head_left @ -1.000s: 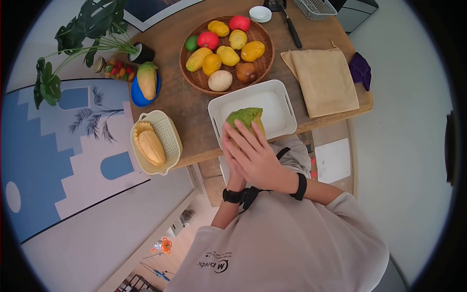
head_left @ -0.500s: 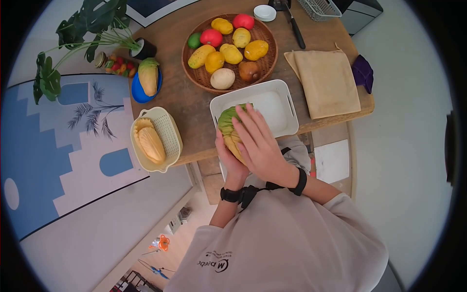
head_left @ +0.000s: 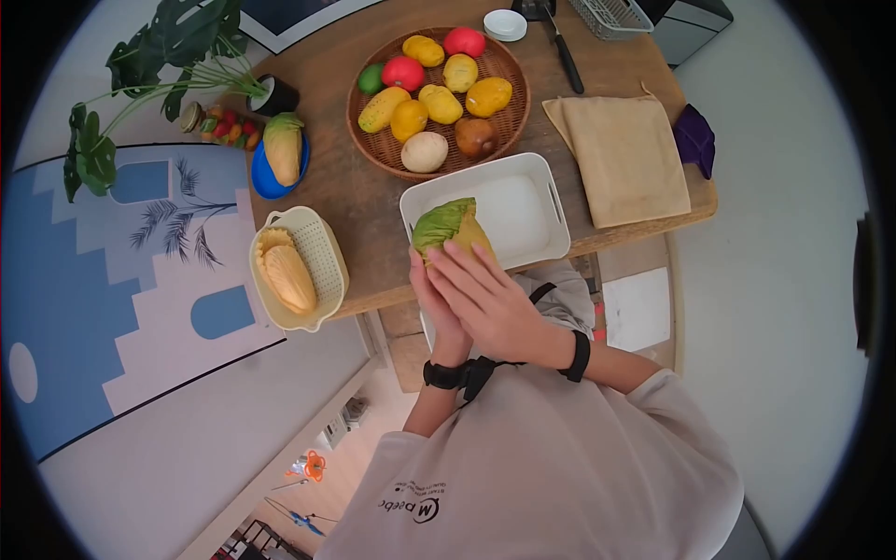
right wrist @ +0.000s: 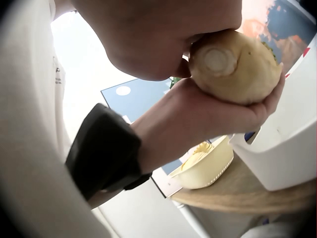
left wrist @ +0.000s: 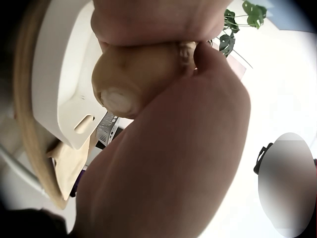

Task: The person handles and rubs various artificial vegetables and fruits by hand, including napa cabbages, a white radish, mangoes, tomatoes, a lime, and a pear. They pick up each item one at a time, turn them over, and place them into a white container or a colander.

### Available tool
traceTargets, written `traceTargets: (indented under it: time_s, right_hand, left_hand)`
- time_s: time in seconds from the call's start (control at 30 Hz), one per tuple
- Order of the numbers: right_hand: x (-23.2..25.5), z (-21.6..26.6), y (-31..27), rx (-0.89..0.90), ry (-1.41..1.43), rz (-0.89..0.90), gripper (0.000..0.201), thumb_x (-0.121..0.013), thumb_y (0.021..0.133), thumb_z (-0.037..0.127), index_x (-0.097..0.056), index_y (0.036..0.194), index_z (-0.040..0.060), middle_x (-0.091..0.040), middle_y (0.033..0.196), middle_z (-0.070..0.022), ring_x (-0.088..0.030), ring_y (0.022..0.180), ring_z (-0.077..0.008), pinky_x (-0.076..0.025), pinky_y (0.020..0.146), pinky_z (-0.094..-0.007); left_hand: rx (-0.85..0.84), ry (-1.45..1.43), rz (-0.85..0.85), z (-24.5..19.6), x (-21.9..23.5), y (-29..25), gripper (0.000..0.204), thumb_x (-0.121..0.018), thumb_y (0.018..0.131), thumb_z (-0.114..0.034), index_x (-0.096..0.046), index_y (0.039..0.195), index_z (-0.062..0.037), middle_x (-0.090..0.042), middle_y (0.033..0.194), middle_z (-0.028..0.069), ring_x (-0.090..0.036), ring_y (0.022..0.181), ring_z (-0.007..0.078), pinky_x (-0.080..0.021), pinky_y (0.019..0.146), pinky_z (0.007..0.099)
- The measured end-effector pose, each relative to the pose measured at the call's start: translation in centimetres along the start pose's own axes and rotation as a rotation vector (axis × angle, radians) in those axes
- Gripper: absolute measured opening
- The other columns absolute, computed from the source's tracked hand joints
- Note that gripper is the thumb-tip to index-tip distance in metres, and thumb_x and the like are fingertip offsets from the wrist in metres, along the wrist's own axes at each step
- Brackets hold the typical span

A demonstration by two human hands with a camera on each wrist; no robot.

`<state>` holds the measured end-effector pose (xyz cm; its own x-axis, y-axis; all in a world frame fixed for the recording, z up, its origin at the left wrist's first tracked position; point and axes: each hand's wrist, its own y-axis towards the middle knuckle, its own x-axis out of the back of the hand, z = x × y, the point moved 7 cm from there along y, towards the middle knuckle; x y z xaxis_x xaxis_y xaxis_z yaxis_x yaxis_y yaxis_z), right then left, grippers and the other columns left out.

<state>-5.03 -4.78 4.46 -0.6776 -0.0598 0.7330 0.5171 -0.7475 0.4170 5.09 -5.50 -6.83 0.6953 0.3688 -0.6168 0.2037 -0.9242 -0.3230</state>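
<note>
A napa cabbage [head_left: 446, 224], green and leafy at the top and yellow below, sits between my two hands over the near side of the white tray [head_left: 527, 210]. My left hand [head_left: 439, 313] cups it from the left and below; in the right wrist view its fingers curve round the underside. Across the other side lies my right hand [head_left: 499, 317], palm on the cabbage, with straight fingers side by side. The cabbage's pale round stem end [right wrist: 216, 60] faces back toward me in the right wrist view. In the head view the hands hide its lower part.
Behind the tray stands a wicker basket [head_left: 362, 140] of fruit. A cream basket [head_left: 327, 266] with a yellow item is at left, near a second cabbage [head_left: 283, 154] on a blue plate [head_left: 265, 187]. A folded beige cloth [head_left: 630, 159] and a black-handled utensil [head_left: 568, 65] lie right.
My right hand slid forward over the cabbage, then back toward me, uncovering more of its top. The cabbage's leafy side has turned between the palms.
</note>
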Motion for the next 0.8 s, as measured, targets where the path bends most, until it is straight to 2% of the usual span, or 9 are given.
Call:
traceTargets:
  time_s: [0.1, 0.17, 0.27, 0.4, 0.47, 0.57, 0.6, 0.7, 0.8]
  right_hand:
    - [1.4, -1.4, 1.2, -0.074, 0.126, -0.098, 0.057, -0.067, 0.093, 0.008, -0.058, 0.147, -0.0080, -0.048, 0.163, -0.0276, -0.043, 0.154, -0.0465, -0.033, 0.128, -0.0587]
    - [1.5, -1.2, 1.6, -0.117, 0.155, -0.162, 0.058, -0.067, 0.092, 0.010, -0.058, 0.146, -0.0074, -0.050, 0.161, -0.0280, -0.046, 0.153, -0.0447, -0.035, 0.127, -0.0584]
    - [0.0, 1.1, 0.0, 0.057, 0.022, 0.064, 0.060, -0.069, 0.091, 0.009, -0.057, 0.147, -0.0083, -0.050, 0.161, -0.0283, -0.046, 0.153, -0.0454, -0.034, 0.127, -0.0591]
    - [1.5, -0.8, 0.4, -0.069, 0.116, -0.075, 0.060, -0.067, 0.093, 0.010, -0.056, 0.148, -0.0088, -0.049, 0.162, -0.0268, -0.043, 0.155, -0.0444, -0.033, 0.128, -0.0595]
    - [1.6, -1.4, 0.7, -0.136, 0.102, -0.108, 0.057, -0.064, 0.097, 0.010, -0.055, 0.150, -0.0092, -0.048, 0.164, -0.0258, -0.041, 0.156, -0.0449, -0.031, 0.128, -0.0604]
    - [-0.4, 0.8, -0.9, 0.072, -0.006, 0.078, 0.060, -0.065, 0.096, 0.010, -0.053, 0.151, -0.0092, -0.049, 0.163, -0.0265, -0.042, 0.155, -0.0454, -0.030, 0.129, -0.0608]
    - [-0.2, 0.3, -1.0, 0.041, 0.030, 0.033, 0.060, -0.066, 0.095, 0.010, -0.054, 0.151, -0.0090, -0.049, 0.163, -0.0260, -0.042, 0.155, -0.0451, -0.030, 0.129, -0.0609]
    - [0.9, -0.6, -0.4, -0.045, 0.101, -0.068, 0.060, -0.067, 0.094, 0.010, -0.056, 0.150, -0.0086, -0.050, 0.162, -0.0251, -0.043, 0.155, -0.0442, -0.031, 0.128, -0.0611]
    - [0.5, -0.1, -0.4, -0.017, 0.065, -0.053, 0.057, -0.067, 0.095, 0.011, -0.058, 0.148, -0.0083, -0.052, 0.161, -0.0250, -0.044, 0.155, -0.0441, -0.032, 0.128, -0.0612]
  left_hand:
    - [0.076, -0.165, 0.026, -0.8, -2.8, -0.3, 0.048, -0.042, 0.116, -0.049, -0.060, 0.139, -0.0110, -0.066, 0.135, 0.0055, -0.064, 0.124, 0.0187, -0.050, 0.109, 0.0358]
    - [-0.027, 0.013, -0.060, -1.1, -1.9, -0.7, 0.048, -0.042, 0.116, -0.049, -0.060, 0.139, -0.0105, -0.067, 0.134, 0.0053, -0.064, 0.123, 0.0188, -0.050, 0.109, 0.0356]
    - [-0.083, 0.095, -0.054, -1.2, -0.5, 0.1, 0.050, -0.041, 0.116, -0.049, -0.060, 0.139, -0.0096, -0.067, 0.134, 0.0055, -0.065, 0.123, 0.0188, -0.050, 0.108, 0.0355]
    - [0.061, -0.149, -0.032, -1.7, -2.9, 0.5, 0.053, -0.040, 0.116, -0.052, -0.060, 0.139, -0.0084, -0.067, 0.136, 0.0066, -0.065, 0.124, 0.0188, -0.051, 0.109, 0.0349]
    - [0.049, -0.081, -0.078, -0.9, -1.8, 0.3, 0.056, -0.040, 0.115, -0.054, -0.060, 0.141, -0.0079, -0.067, 0.138, 0.0081, -0.065, 0.125, 0.0203, -0.051, 0.110, 0.0356]
    - [0.030, -0.066, 0.042, -0.2, -0.4, 0.4, 0.062, -0.040, 0.114, -0.058, -0.058, 0.144, -0.0068, -0.066, 0.143, 0.0099, -0.064, 0.129, 0.0221, -0.050, 0.112, 0.0369]
    - [0.022, -0.080, 0.112, 0.0, -0.3, 0.4, 0.064, -0.040, 0.114, -0.059, -0.058, 0.145, -0.0064, -0.065, 0.144, 0.0104, -0.064, 0.130, 0.0227, -0.049, 0.113, 0.0375]
    - [0.100, -0.184, -0.052, -1.5, -2.6, -0.2, 0.069, -0.038, 0.113, -0.061, -0.056, 0.149, -0.0046, -0.063, 0.147, 0.0125, -0.062, 0.134, 0.0248, -0.048, 0.116, 0.0392]
    - [0.190, -0.317, 0.062, -0.9, -2.9, 0.0, 0.075, -0.038, 0.113, -0.064, -0.053, 0.152, -0.0026, -0.061, 0.151, 0.0151, -0.061, 0.137, 0.0290, -0.047, 0.118, 0.0419]
